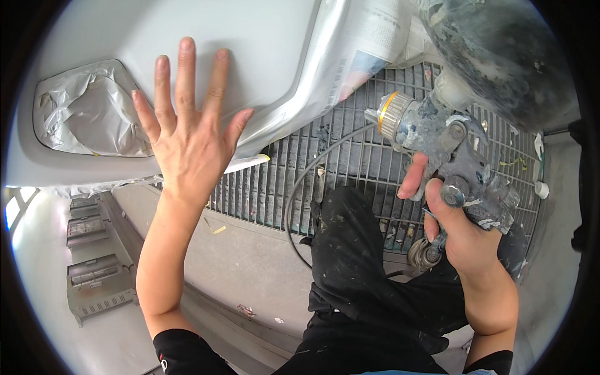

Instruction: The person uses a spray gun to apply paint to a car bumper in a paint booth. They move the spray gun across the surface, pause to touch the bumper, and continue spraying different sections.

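Observation:
My left hand [190, 140] reaches over a smooth light-grey vehicle panel [250, 37], fingers spread and palm toward it. Whether the palm touches the surface I cannot tell. Beside its little finger, a recess in the panel is masked with crinkled covering [87, 112]. At the right, my right hand [465, 231] wraps round the handle of a paint-smeared spray gun [437, 131]. The gun's ridged nozzle with a yellow ring points left, toward the panel. A large, dark, stained paint cup [509, 62] sits on top of the gun. The palm side of that grip is hidden.
Masking film and printed paper [369, 37] line the panel's right edge. Under the gun lies a metal floor grating [269, 181] with scraps on it. A grey hose [294, 194] curves beside my knee [347, 219]. Grey metal units [94, 281] stand along the left wall.

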`<state>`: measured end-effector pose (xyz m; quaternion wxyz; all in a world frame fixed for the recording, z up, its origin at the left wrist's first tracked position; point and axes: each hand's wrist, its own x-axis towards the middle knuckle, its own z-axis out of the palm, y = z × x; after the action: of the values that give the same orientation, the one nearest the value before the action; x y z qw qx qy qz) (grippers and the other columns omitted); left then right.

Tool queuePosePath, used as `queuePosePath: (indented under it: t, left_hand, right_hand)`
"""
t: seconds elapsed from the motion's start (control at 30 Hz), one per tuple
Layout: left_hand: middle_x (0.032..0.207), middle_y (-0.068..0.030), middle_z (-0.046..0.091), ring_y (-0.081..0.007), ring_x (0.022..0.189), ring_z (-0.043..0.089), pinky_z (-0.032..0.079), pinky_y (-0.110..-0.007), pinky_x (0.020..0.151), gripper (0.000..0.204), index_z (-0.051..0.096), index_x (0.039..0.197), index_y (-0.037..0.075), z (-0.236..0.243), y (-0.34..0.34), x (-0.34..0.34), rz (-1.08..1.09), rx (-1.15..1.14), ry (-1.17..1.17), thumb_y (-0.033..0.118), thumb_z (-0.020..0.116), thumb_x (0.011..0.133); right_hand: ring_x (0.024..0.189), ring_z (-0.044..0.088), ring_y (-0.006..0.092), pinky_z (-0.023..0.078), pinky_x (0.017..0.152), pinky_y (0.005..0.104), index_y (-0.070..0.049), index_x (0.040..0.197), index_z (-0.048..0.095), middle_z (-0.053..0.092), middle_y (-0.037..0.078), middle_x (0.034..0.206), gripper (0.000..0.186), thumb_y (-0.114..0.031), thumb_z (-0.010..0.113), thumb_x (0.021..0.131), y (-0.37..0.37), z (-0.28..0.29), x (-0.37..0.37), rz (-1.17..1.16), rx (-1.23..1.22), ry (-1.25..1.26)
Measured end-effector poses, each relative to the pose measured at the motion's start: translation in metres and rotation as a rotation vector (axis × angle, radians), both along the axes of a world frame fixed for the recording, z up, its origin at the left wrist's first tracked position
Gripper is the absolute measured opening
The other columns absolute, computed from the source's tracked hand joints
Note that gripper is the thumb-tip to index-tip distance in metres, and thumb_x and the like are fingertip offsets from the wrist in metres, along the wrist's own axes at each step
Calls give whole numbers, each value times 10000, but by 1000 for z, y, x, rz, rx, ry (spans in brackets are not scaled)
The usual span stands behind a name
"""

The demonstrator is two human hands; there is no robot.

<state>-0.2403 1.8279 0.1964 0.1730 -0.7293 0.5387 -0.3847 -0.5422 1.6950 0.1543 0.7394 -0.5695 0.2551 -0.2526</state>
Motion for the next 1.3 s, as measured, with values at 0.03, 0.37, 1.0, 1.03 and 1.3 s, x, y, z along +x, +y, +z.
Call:
queuePosePath:
  t: [0.03, 0.37, 1.0, 1.03, 1.3]
  left_hand:
    - [1733, -83, 183, -344, 1593, 110, 37, -587, 1265, 717, 462, 1579, 327, 1, -2, 1, 40, -4, -7, 634, 614, 950]
    - [1722, -73, 230, -335, 1598, 123, -58, -559, 1274, 730, 516, 1543, 317, -1, -7, -5, 36, -75, 30, 653, 647, 908]
    - [1711, -68, 223, -355, 1574, 159, 169, -621, 1233, 695, 520, 1541, 303, -3, -11, -8, 34, -92, -4, 624, 647, 938]
    - [1711, -70, 224, -355, 1574, 159, 170, -619, 1234, 692, 522, 1539, 301, -3, -11, -8, 35, -90, -7, 622, 647, 939]
    - [1712, -76, 228, -365, 1569, 175, 162, -614, 1237, 694, 532, 1534, 289, 0, -15, -9, 44, -87, -7, 610, 663, 933]
  right_hand:
    - [852, 668, 177, 415, 474, 208, 45, 1319, 590, 704, 145, 972, 330, -87, 599, 1017, 0, 1, -1, 1, 11, 10]
    - [862, 664, 175, 414, 478, 207, 43, 1314, 585, 699, 141, 970, 334, -98, 608, 1012, 0, 3, 1, -2, 35, 32]
    - [761, 615, 93, 418, 497, 208, 21, 1245, 658, 718, 89, 987, 288, -136, 667, 1004, 1, 0, 0, -31, 117, 37]
    - [813, 641, 134, 415, 485, 208, 28, 1277, 624, 711, 114, 984, 311, -126, 644, 1007, 0, 0, 0, -11, 90, 42]
    - [864, 665, 170, 414, 479, 205, 39, 1305, 592, 703, 133, 975, 335, -119, 622, 1012, 1, 0, -1, 3, 74, 65]
